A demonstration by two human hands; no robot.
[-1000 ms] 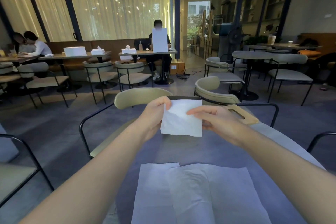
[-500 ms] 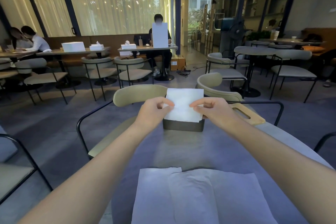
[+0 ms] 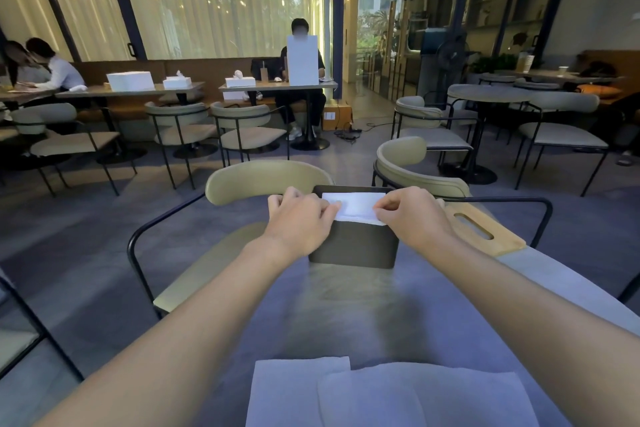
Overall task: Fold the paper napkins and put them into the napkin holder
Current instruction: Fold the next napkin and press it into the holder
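Note:
A dark box-shaped napkin holder [image 3: 353, 246] stands at the far side of the round grey table [image 3: 346, 308]. A folded white napkin [image 3: 356, 206] sits in its open top, mostly sunk inside. My left hand [image 3: 299, 218] pinches the napkin's left edge and my right hand [image 3: 412, 217] pinches its right edge, both resting over the holder's rim. Unfolded white napkins [image 3: 388, 395] lie overlapping at the table's near edge.
A wooden lid with a slot [image 3: 481, 229] lies right of the holder. Beige chairs [image 3: 266, 180] with black frames [image 3: 502, 201] stand just beyond the table. Farther back are other tables, chairs and seated people.
Both hands carried the folded napkin forward and down from mid-air. It now sits low in the holder, where half a second ago it stood tall above the rim.

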